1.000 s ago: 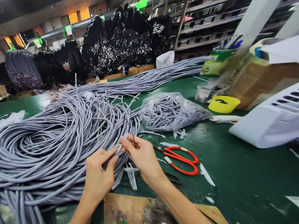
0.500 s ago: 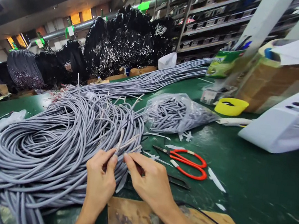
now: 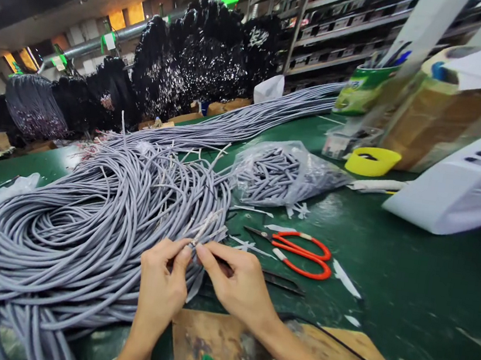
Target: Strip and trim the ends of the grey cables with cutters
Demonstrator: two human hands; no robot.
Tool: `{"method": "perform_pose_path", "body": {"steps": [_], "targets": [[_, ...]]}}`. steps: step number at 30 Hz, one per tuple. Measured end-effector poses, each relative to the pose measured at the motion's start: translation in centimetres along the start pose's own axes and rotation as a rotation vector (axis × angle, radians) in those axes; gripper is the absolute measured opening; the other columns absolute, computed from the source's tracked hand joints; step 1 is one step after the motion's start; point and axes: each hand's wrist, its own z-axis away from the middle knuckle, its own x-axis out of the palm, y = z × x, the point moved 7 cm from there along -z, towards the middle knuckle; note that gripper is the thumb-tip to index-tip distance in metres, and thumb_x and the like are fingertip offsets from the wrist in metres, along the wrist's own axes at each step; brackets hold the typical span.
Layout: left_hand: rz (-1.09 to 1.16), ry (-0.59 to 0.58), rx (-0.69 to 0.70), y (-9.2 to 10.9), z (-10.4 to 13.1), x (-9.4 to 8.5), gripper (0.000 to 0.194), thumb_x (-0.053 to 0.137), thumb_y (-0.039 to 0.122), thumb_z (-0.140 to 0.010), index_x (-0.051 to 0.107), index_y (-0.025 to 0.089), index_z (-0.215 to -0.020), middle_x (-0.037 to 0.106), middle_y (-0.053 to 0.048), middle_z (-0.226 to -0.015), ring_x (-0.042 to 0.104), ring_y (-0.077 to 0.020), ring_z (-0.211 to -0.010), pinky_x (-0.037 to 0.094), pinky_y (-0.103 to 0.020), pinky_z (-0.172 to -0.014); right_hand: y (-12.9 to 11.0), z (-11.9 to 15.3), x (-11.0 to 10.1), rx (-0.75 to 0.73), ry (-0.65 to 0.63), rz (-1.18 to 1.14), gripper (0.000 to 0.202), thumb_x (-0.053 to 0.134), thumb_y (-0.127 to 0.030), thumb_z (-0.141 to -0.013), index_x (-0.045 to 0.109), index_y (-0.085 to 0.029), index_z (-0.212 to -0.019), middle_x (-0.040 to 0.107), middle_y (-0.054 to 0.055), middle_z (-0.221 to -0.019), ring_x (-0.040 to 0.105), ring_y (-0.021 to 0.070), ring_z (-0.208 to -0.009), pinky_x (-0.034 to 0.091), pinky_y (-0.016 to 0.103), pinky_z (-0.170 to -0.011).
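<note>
My left hand (image 3: 164, 282) pinches a grey cable near its stripped end (image 3: 204, 229), thumb against forefinger. Close beside it, my right hand (image 3: 239, 283) has its thumb and forefinger closed on the same cable end, fingertips almost touching the left ones. Pale braided strands stick up beyond the fingers; the exact grip point is partly hidden. Behind and left of both hands lies a large coil of grey cables (image 3: 55, 274), with several frayed ends near the fingers. Red-handled scissors (image 3: 308, 257) lie to the right, above dark metal tweezers (image 3: 283, 282).
A clear plastic bag of short grey pieces (image 3: 274, 172) lies behind the scissors. A worn wooden board (image 3: 198, 331) sits under my forearms. At the right stand a yellow ring-shaped container (image 3: 372, 163), a green pen tin (image 3: 361, 92) and a white slotted plastic part (image 3: 445, 201).
My right fingertips have moved left to meet the left ones at the cable end. The braided strand that stood upright now leans to the right. The view has shifted slightly.
</note>
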Motion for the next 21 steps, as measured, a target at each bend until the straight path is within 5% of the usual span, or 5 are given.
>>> {"method": "perform_pose_path", "body": {"steps": [6,13,21], "targets": [[0.056,0.024,-0.046,-0.5,0.0,0.0,0.025,0.047,0.019,-0.081,0.071,0.012,-0.083,0.062,-0.005,-0.063,0.055,-0.0143,-0.056,0.04,-0.022,-0.05,-2.1,0.3,-1.0,-0.198,0.119,0.1,0.033,0.042,-0.018,-0.085,0.057,-0.014,-0.056,0.054,0.0,-0.048,0.045,0.0073,-0.041,0.033,0.018,-0.046],[0.072,0.152,-0.002,0.1,0.2,-0.7,0.02,0.053,0.022,-0.078,0.071,0.012,-0.08,0.064,-0.006,-0.064,0.056,-0.0141,-0.057,0.045,-0.022,-0.053,-1.2,0.1,-1.2,-0.091,0.084,0.098,0.036,0.041,-0.022,-0.086,0.05,-0.018,-0.052,0.045,-0.004,-0.042,0.037,0.007,-0.036,0.029,0.018,-0.039],[0.095,0.14,-0.005,-0.1,0.2,-0.6,0.02,0.054,0.022,-0.078,0.071,0.011,-0.079,0.061,-0.005,-0.063,0.055,-0.0135,-0.057,0.044,-0.021,-0.051,-1.4,0.4,-1.6,-0.13,0.123,0.158,0.029,0.044,-0.02,-0.084,0.057,-0.016,-0.058,0.054,-0.001,-0.048,0.044,0.0083,-0.039,0.033,0.02,-0.045]]}}
